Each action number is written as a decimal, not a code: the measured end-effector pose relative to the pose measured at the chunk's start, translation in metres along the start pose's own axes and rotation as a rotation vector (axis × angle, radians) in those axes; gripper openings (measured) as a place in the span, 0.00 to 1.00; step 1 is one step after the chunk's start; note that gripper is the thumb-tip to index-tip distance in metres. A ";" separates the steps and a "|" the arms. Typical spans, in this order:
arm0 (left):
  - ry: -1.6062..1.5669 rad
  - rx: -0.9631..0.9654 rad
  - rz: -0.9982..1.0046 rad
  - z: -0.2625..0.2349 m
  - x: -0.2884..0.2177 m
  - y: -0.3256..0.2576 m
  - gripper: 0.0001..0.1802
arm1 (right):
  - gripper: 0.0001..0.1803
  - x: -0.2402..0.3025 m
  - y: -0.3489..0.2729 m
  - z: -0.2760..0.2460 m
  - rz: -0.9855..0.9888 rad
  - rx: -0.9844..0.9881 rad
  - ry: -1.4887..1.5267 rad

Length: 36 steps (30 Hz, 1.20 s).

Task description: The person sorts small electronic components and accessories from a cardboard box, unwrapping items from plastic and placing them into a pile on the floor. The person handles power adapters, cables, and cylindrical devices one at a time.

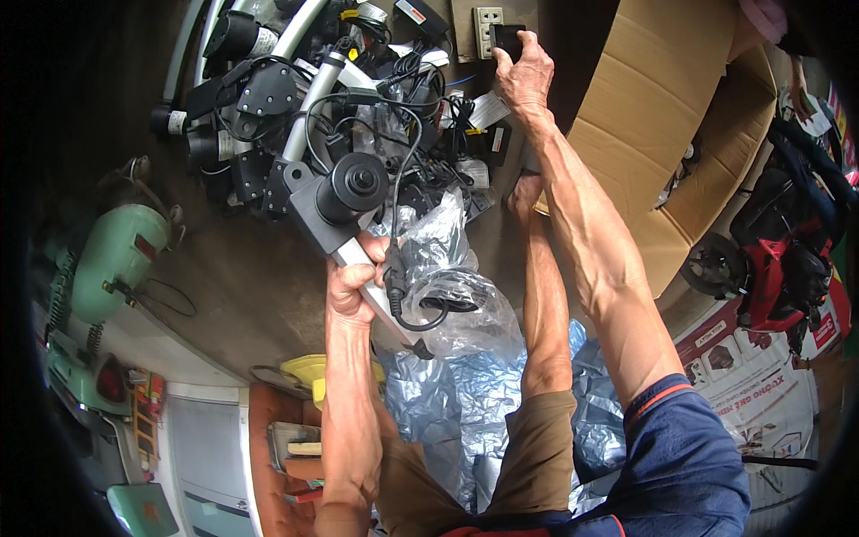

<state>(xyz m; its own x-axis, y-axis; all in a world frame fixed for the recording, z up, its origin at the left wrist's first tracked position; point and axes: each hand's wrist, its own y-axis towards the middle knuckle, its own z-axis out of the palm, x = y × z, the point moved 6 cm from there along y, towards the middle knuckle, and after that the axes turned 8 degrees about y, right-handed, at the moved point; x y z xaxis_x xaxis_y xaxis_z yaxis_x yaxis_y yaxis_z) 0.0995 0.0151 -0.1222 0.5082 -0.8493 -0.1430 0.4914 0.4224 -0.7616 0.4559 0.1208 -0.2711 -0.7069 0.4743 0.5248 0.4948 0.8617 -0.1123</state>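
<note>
The left hand point(352, 285) has its fingers wrapped round the silver square tube of a linear actuator with a black cylindrical motor point(353, 185), which is held up at a slant over the brown floor point(242, 277). The grip sits just below the motor, probably because the weight gathers there and would tip the piece otherwise.

Beyond the actuator to the right, the right hand point(528, 76) pinches a small black block-shaped adapter point(508, 38) between thumb and fingers. The adapter is held at the cream rectangular power socket point(484, 31), seemingly to keep the two aligned; whether it is seated cannot be told.

Just right of the actuator's tube hangs a crumpled clear plastic bag point(488, 327) beside a looped black cable point(416, 327), perhaps left there for slack. Beyond the actuator lies a tangled heap of black motors and cables point(267, 89); well to its right stands a large open brown cardboard box point(653, 107). Nearer the person than the actuator, crinkled silvery-blue plastic sheeting point(420, 394) covers some floor, possibly as protection.
</note>
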 end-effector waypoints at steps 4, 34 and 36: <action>-0.026 0.021 0.017 -0.008 -0.003 -0.009 0.15 | 0.25 0.009 -0.002 0.011 -0.104 0.031 -0.153; 0.474 -0.193 -0.161 0.008 -0.043 -0.054 0.15 | 0.33 0.169 -0.256 -0.099 1.118 0.660 1.713; 0.544 -0.189 -0.184 0.006 -0.044 -0.046 0.14 | 0.30 0.170 -0.246 -0.102 0.948 0.826 1.587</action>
<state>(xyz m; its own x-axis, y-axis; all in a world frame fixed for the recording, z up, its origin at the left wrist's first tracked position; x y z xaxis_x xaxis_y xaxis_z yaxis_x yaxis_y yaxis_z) 0.0587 0.0347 -0.0769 -0.0328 -0.9642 -0.2632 0.3777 0.2319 -0.8964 0.2658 -0.0292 -0.0680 0.7939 0.5869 0.1587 -0.2597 0.5634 -0.7843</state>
